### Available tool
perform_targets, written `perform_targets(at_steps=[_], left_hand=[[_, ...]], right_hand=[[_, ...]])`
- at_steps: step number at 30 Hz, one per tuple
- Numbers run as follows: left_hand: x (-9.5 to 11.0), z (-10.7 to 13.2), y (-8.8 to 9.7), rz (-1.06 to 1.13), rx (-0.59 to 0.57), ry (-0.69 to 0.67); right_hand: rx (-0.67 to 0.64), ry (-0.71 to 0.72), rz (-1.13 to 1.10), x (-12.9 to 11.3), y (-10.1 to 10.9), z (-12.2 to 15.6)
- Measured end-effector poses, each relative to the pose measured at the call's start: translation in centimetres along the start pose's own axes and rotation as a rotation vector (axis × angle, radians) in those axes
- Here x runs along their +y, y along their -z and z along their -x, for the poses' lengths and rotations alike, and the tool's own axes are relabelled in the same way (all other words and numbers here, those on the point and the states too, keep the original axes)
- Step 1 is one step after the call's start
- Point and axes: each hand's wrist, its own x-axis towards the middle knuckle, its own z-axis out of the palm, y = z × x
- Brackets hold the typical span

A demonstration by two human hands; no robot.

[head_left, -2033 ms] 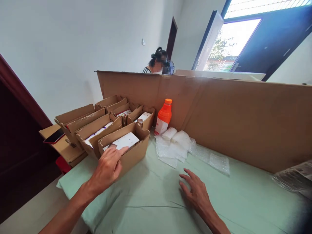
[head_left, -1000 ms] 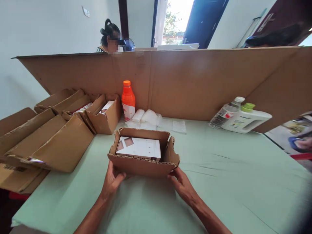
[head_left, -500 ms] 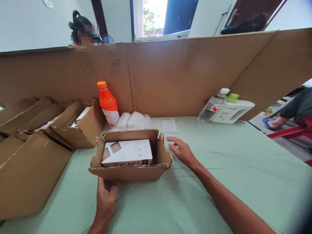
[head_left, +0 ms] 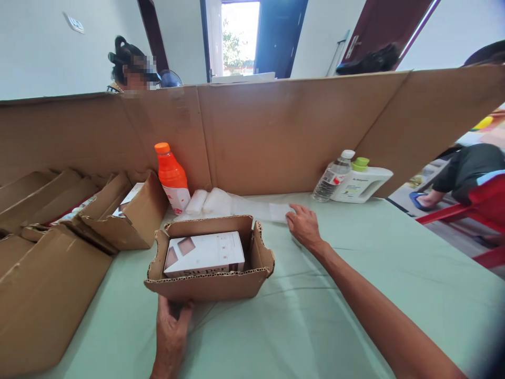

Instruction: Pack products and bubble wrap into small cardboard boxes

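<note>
An open cardboard box [head_left: 209, 281] stands in front of me on the pale green tablecloth [head_left: 355, 273]. A white product carton [head_left: 205, 252] lies inside it. My left hand [head_left: 170, 329] grips the box's near wall from below, fingers curled against it. My right hand [head_left: 304, 225] reaches out past the box, its fingertips resting on the edge of a bubble-wrap sheet [head_left: 272, 210] that lies flat on the cloth. Rolled bubble-wrap pieces [head_left: 209, 201] sit behind the box.
A tall cardboard screen [head_left: 276, 137] runs across the back. An orange bottle [head_left: 172, 176] stands by it, with a water bottle [head_left: 331, 183] and a white jug [head_left: 365, 181] to the right. Several open cardboard boxes [head_left: 59, 231] crowd the left. A person's head shows behind the screen.
My right hand has gone from beside the box out to the bubble-wrap sheet. My left hand keeps its hold on the box's front. Earlier, both hands drew the box in from the left.
</note>
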Motion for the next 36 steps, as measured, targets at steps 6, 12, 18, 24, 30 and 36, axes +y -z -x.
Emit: perform_targets(at_steps=[6,12,18,24,30,36], left_hand=[[1.6,0.0,-0.5,0.035,-0.012,-0.031],[2.3,-0.1,-0.6,0.04,0.0,-0.039],[2.3,-0.3,-0.2,0.02,0.002,-0.07],[2.2,-0.4,0.1,-0.039,0.033,-0.068],[2.6,-0.3,0.0,-0.03,0.031,-0.098],[2.8,-0.2,-0.1,-0.044,0.038,-0.112]], right_hand=[[0.063,-0.051,0.081,1.6,3.8,6.9],[-0.091,-0.197,-0.192,-2.2,6.2,15.6],[-0.289,-0.111,-0.794,-9.2,11.2,24.6],[-0.087,-0.2,-0.74,-5.7,11.8,22.3],[-0.257,-0.349,-0.507,-3.1,8.1,14.3],[-0.315,-0.317,-0.556,-3.8,7.7,14.9]])
